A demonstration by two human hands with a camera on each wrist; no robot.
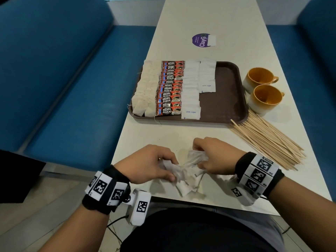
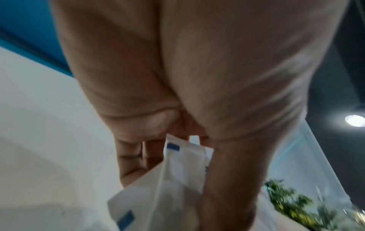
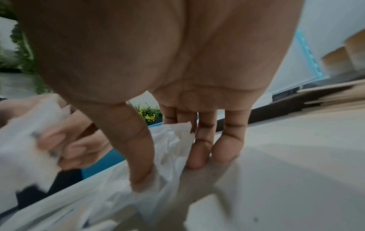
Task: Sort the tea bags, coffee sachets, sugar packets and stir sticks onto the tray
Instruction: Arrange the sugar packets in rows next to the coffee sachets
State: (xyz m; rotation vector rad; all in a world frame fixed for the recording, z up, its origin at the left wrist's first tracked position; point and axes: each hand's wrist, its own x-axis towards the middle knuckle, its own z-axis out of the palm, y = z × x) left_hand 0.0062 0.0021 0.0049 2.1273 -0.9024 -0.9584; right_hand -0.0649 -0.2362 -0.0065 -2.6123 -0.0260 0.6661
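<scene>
At the table's near edge, our left hand pinches a few sugar packets, while our right hand curls thumb and fingers into a thin clear bag of more, so sugar is unfinished. Along the right edge, the stir sticks lie off the tray, untouched. On it, tea bags, coffee sachets and two sugar rows fill the left side.
</scene>
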